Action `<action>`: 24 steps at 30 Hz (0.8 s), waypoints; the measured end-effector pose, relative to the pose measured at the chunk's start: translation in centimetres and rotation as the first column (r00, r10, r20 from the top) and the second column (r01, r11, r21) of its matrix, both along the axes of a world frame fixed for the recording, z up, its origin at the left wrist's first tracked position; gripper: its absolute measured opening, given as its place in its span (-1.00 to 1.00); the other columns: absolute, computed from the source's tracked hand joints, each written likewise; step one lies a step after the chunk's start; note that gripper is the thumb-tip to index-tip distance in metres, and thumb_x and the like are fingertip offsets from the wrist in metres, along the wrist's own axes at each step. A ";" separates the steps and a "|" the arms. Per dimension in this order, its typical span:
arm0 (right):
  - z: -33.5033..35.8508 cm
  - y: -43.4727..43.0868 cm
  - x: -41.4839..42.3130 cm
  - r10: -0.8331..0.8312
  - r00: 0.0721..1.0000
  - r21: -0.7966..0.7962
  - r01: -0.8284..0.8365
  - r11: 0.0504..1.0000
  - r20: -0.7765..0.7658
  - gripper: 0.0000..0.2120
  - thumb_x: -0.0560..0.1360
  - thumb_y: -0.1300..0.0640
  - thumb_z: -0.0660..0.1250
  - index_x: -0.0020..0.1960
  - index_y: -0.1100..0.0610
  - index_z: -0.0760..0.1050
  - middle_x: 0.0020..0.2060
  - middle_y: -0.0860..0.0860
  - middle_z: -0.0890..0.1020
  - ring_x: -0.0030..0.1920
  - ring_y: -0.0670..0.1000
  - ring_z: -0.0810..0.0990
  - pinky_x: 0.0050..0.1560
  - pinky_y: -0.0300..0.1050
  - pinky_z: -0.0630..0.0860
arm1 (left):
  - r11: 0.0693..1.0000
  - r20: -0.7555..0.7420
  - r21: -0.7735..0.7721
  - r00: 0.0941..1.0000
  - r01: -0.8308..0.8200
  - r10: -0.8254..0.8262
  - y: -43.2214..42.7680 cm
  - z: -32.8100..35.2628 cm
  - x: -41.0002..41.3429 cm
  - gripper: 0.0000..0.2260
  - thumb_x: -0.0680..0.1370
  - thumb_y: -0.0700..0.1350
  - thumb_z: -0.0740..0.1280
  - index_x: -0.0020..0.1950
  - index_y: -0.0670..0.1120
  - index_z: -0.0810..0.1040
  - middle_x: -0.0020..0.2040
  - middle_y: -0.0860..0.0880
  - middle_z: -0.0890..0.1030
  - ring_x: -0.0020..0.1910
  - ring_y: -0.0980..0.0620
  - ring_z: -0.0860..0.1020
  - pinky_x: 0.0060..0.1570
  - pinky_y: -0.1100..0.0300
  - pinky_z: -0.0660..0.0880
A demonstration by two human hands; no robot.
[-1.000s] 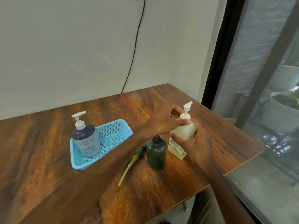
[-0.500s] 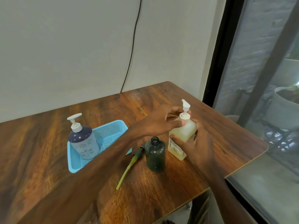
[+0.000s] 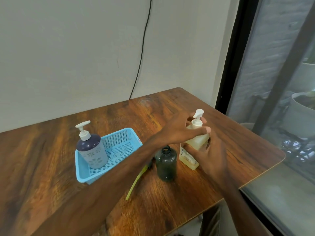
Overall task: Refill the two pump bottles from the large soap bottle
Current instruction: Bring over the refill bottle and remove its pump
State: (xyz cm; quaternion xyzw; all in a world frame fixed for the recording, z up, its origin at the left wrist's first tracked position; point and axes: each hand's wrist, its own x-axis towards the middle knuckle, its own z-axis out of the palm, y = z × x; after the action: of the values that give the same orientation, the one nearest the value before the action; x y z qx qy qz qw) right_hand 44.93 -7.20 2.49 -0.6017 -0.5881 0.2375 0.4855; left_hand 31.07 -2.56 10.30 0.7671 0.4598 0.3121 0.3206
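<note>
— Hands first: how many, and what were they doing?

— Two. The left hand [image 3: 183, 128] reached across with its fingers spread around the white pump collar of the large soap bottle [image 3: 193, 145], the thumb lying over the shoulder; I could not tell whether it gripped the collar or only touched it. The right hand [image 3: 210, 155] wrapped the bottle's body from the near right side and held it.

— And the bottles?

— Three. The large soap bottle stood on the table [image 3: 51, 150], its long axis leaning a little toward the far right, pump nozzle pointing to the far right. Just left of it stood a dark green bottle [image 3: 166, 165], upright, neck open and uncapped. Well to the left, a purple pump bottle [image 3: 92, 149] stood upright inside one blue basket [image 3: 122, 143], nozzle pointing right.

— Anything else on the table?

— One pump tube [image 3: 135, 183], yellow-green, lying flat and running from beside the green bottle toward the near left, partly hidden under the left forearm.

— What differed from half a second before?

— The left hand had opened wider over the collar, the thumb now farther across the bottle's shoulder. The soap bottle sat in the same spot, as did the green bottle, the basket and the tube.
</note>
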 end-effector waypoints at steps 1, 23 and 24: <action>0.1 -0.1 0.0 0.008 1.000 0.013 -0.008 1.000 -0.013 -0.18 0.25 -0.20 0.60 0.41 -0.06 0.35 0.28 -0.15 0.56 0.22 -0.09 0.56 0.15 -0.01 0.59 | 0.998 0.004 0.000 0.998 0.055 -0.055 -0.1 0.0 -0.5 -0.72 0.55 0.05 0.52 0.23 0.03 0.67 0.16 0.11 0.70 0.17 0.13 0.66 0.24 -0.01 0.61; 0.0 0.0 0.0 -0.012 1.000 0.024 0.012 1.000 0.001 -0.16 0.24 -0.28 0.57 0.40 -0.08 0.33 0.27 -0.11 0.55 0.18 -0.08 0.55 0.09 -0.02 0.61 | 0.999 0.026 0.036 1.000 -0.001 0.000 -0.6 0.2 -2.4 -0.64 0.54 -0.04 0.53 0.34 0.02 0.66 0.22 0.12 0.71 0.18 0.21 0.64 0.27 0.14 0.56; -0.1 0.1 0.0 -0.014 1.000 0.024 0.014 1.000 0.002 -0.17 0.24 -0.27 0.57 0.40 -0.08 0.33 0.27 -0.10 0.55 0.17 -0.08 0.55 0.08 -0.04 0.61 | 0.999 0.025 0.045 0.999 -0.027 0.026 -0.4 0.4 -2.5 -0.64 0.51 -0.01 0.56 0.30 0.01 0.69 0.17 0.13 0.72 0.12 0.23 0.66 0.19 0.19 0.59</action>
State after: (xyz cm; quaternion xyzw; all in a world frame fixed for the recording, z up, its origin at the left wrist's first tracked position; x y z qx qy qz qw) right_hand 44.92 -7.15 2.42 -0.6003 -0.5873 0.2263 0.4935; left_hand 28.58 -2.92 10.72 0.7643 0.4587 0.3360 0.3043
